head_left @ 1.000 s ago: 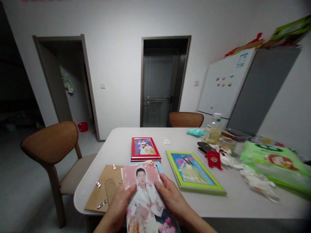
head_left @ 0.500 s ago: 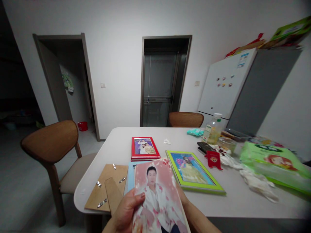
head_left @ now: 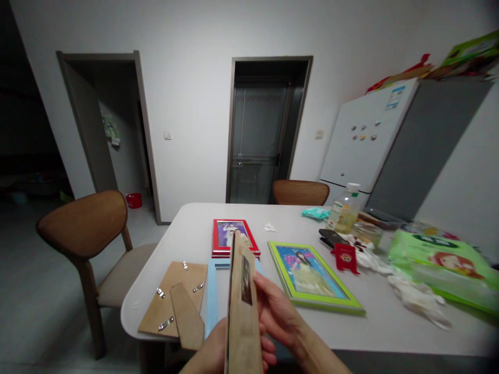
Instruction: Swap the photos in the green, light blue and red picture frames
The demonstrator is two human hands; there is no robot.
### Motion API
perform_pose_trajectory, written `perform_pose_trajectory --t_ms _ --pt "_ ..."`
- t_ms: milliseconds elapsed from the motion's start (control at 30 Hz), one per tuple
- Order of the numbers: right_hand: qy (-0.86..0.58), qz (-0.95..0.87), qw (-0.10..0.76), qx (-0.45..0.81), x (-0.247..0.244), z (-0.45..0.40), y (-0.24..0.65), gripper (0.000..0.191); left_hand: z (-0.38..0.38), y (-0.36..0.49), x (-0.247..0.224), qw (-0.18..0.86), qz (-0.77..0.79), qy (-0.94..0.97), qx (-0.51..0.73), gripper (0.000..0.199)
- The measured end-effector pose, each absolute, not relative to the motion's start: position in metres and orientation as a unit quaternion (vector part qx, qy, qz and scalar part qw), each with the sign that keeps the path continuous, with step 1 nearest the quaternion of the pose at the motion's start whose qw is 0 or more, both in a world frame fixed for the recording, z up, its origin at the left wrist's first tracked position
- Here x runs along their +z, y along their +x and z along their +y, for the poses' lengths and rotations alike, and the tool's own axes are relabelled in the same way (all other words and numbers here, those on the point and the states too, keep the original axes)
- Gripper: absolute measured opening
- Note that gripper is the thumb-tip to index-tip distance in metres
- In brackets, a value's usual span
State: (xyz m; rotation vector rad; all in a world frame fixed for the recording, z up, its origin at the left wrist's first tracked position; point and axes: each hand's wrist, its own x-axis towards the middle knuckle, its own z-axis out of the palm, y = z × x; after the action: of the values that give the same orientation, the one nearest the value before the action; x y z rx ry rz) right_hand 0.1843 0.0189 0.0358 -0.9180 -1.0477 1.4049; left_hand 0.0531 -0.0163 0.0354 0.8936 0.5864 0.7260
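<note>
Over the table's near edge, a photograph [head_left: 245, 317] is turned almost edge-on, showing a tan back with a small dark patch. My right hand [head_left: 275, 311] grips its right side, and my left hand [head_left: 215, 349] is closed on it from the left, its fingers partly hidden behind. Under and behind it lies a light blue frame [head_left: 211, 291], partly covered. To the left are a brown backing board [head_left: 179, 280] with metal clips and its loose-looking stand flap [head_left: 187, 319]. Beyond sits a red-framed picture [head_left: 216, 241]; a lime-green framed picture [head_left: 312, 275] lies to the right.
On the table's right side are a phone-like black object [head_left: 331, 238], a red card-like item [head_left: 346, 258], a bottle [head_left: 345, 208], crumpled tissues [head_left: 421, 301] and a green tissue pack [head_left: 448, 254]. Wooden chairs stand at the left [head_left: 86, 223] and far side [head_left: 300, 192].
The photograph has turned from its picture side facing me to nearly edge-on with its back showing. My right hand has come round into view on its right side.
</note>
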Motion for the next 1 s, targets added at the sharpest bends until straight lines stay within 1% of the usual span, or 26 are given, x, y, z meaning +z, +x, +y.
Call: perform_pose_trajectory --t_ms 33,67,133,167,200,267,367,467,600,800,1000 --pt "-0.398 -0.425 0.56 0.59 0.042 0.025 0.19 0.033 -0.014 0.046 0.035 0.758 0.298 0.456 0.359 0.035" --pt "-0.407 -0.409 0.566 0.589 0.046 0.03 0.196 0.03 -0.01 0.038 0.033 0.697 0.331 0.492 0.404 0.032" --pt "-0.438 -0.382 0.566 0.585 0.048 0.042 0.208 0.021 -0.004 0.022 0.024 0.543 0.408 0.541 0.496 0.026" --pt "-0.465 -0.379 0.56 0.571 0.045 0.047 0.213 0.018 -0.001 0.015 0.019 0.478 0.446 0.552 0.518 0.025" --pt "-0.496 -0.382 0.552 0.551 0.041 0.052 0.216 0.015 0.001 0.01 0.014 0.432 0.474 0.562 0.522 0.025" --pt "-0.553 -0.401 0.528 0.503 0.029 0.061 0.22 0.014 0.002 0.005 0.006 0.378 0.506 0.589 0.504 0.027" --pt "-0.608 -0.45 0.498 0.423 0.014 0.072 0.22 0.029 -0.001 0.008 0.0 0.346 0.503 0.639 0.467 0.031" --pt "-0.63 -0.517 0.473 0.334 0.008 0.083 0.217 0.041 -0.004 0.015 0.001 0.342 0.493 0.666 0.443 0.04" --pt "-0.639 -0.552 0.446 0.296 0.008 0.093 0.212 0.04 -0.004 0.014 0.001 0.341 0.486 0.692 0.411 0.047" --pt "-0.651 -0.575 0.411 0.278 0.007 0.097 0.213 0.04 0.0 0.011 0.0 0.322 0.481 0.73 0.364 0.045" --pt "-0.671 -0.606 0.353 0.239 0.006 0.099 0.217 0.039 0.001 0.013 0.004 0.319 0.487 0.737 0.342 0.045"
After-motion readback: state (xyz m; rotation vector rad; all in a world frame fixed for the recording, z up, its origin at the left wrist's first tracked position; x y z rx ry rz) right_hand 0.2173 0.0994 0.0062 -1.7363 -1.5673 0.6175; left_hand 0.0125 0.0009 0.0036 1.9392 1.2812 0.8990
